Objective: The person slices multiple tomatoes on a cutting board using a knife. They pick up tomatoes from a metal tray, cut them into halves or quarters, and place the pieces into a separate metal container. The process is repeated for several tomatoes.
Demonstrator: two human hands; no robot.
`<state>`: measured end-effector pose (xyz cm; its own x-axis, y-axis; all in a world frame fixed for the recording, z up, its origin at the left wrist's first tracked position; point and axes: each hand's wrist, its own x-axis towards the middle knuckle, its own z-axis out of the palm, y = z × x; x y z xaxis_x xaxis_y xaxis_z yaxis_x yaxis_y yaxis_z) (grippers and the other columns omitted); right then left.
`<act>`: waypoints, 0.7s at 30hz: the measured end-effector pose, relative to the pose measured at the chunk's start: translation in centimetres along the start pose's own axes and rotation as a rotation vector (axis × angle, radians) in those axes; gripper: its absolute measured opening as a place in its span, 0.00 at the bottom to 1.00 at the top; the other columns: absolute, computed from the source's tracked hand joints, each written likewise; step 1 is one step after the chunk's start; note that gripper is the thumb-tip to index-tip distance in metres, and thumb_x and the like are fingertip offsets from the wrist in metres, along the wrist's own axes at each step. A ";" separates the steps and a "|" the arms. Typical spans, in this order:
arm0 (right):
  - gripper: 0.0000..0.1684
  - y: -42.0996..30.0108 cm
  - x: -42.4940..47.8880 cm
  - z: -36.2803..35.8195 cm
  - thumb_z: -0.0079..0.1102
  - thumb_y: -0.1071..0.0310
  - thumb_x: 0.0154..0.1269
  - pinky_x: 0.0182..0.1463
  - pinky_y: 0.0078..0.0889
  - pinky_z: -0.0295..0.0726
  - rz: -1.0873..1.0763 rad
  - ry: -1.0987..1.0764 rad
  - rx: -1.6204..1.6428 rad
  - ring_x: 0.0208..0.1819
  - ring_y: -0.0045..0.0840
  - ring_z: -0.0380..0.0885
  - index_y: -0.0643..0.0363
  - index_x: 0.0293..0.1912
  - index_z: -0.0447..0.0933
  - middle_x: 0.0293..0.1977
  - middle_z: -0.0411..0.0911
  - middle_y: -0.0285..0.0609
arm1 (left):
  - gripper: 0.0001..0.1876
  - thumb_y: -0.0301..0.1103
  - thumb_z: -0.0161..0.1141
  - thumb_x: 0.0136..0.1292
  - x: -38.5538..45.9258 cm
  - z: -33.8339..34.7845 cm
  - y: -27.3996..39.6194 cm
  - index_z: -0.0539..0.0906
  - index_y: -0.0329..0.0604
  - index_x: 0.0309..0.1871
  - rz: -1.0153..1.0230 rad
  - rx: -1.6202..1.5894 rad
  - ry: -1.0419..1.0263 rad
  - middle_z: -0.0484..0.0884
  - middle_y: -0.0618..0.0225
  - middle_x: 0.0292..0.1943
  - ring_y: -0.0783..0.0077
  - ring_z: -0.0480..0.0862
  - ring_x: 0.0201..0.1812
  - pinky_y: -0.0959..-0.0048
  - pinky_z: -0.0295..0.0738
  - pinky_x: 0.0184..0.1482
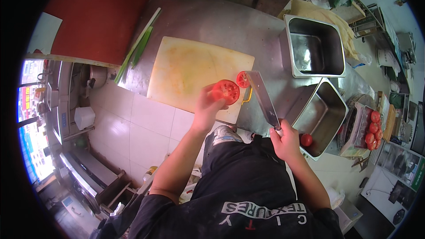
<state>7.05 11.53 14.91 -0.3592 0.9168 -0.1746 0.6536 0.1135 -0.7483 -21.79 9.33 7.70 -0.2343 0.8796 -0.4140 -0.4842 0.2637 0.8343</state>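
Observation:
My left hand [210, 106] holds a large cut tomato piece [227, 92], its seeded face showing, above the near right part of a yellow-stained cutting board [186, 63]. In my right hand [285, 139] is the handle of a cleaver [264, 98], its wide blade pointing away from me and to the left. A smaller tomato piece [243, 79] shows at the blade's far end, over the board's right edge; whether it sticks to the blade I cannot tell. The board has a yellow handle [247, 95] and lies on a steel table [212, 13].
Green onion stalks [142, 44] lie left of the board. To the right stand a deep steel pan [315, 46] and a second, tilted steel pan [318, 113] with a whole tomato [306, 139] in it. Several tomatoes [373, 131] sit in a crate [358, 131] farther right.

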 end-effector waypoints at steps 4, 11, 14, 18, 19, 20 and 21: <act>0.13 0.9 0.2 0.7 0.66 0.66 0.72 0.32 0.41 0.81 0.010 -0.085 0.119 0.28 0.42 0.86 0.63 0.47 0.76 0.29 0.84 0.48 | 0.27 0.25 0.62 0.73 1.2 -0.8 -1.9 0.68 0.36 0.73 0.018 0.169 0.085 0.81 0.54 0.63 0.64 0.85 0.59 0.66 0.86 0.56; 0.13 4.3 3.5 7.0 0.61 0.65 0.76 0.22 0.31 0.76 0.349 -0.381 0.460 0.18 0.21 0.79 0.63 0.39 0.69 0.24 0.79 0.39 | 0.28 0.28 0.65 0.74 4.4 -5.1 -8.5 0.70 0.33 0.73 -0.168 0.342 0.212 0.80 0.53 0.63 0.62 0.88 0.53 0.69 0.88 0.50; 0.13 4.6 4.6 8.6 0.60 0.67 0.77 0.19 0.31 0.75 0.422 -0.409 0.552 0.16 0.23 0.77 0.64 0.39 0.67 0.25 0.78 0.40 | 0.28 0.30 0.66 0.74 4.2 -4.1 -8.0 0.71 0.32 0.74 -0.070 0.183 0.116 0.80 0.54 0.61 0.61 0.89 0.51 0.70 0.89 0.48; 0.12 3.5 5.8 9.7 0.60 0.67 0.76 0.19 0.31 0.75 0.454 -0.413 0.522 0.16 0.23 0.76 0.64 0.41 0.69 0.25 0.78 0.40 | 0.29 0.31 0.66 0.75 4.3 -5.2 -8.8 0.71 0.31 0.75 -0.104 0.442 0.190 0.80 0.54 0.60 0.63 0.89 0.48 0.70 0.89 0.44; 0.12 3.6 6.2 9.9 0.60 0.66 0.75 0.19 0.31 0.76 0.454 -0.414 0.544 0.16 0.23 0.76 0.65 0.41 0.70 0.25 0.78 0.40 | 0.29 0.30 0.66 0.75 4.2 -5.2 -8.9 0.71 0.31 0.75 -0.099 0.466 0.190 0.80 0.54 0.60 0.64 0.89 0.47 0.70 0.89 0.43; 0.12 3.6 6.6 10.2 0.60 0.66 0.75 0.19 0.32 0.76 0.454 -0.415 0.567 0.16 0.23 0.76 0.65 0.42 0.70 0.25 0.77 0.40 | 0.29 0.30 0.66 0.75 4.2 -5.2 -9.0 0.71 0.31 0.75 -0.094 0.490 0.189 0.80 0.54 0.60 0.64 0.89 0.46 0.70 0.89 0.43; 0.12 3.7 7.3 10.6 0.60 0.65 0.75 0.19 0.32 0.76 0.473 -0.419 0.587 0.16 0.23 0.76 0.65 0.42 0.70 0.25 0.77 0.41 | 0.29 0.30 0.66 0.75 4.1 -5.5 -9.2 0.71 0.31 0.75 -0.078 0.517 0.185 0.80 0.54 0.60 0.65 0.89 0.45 0.70 0.89 0.42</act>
<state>-0.21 14.53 4.06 -0.4275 0.5881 -0.6865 0.3881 -0.5665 -0.7270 -22.92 8.39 -3.69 -0.3815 0.7777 -0.4997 -0.0401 0.5261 0.8495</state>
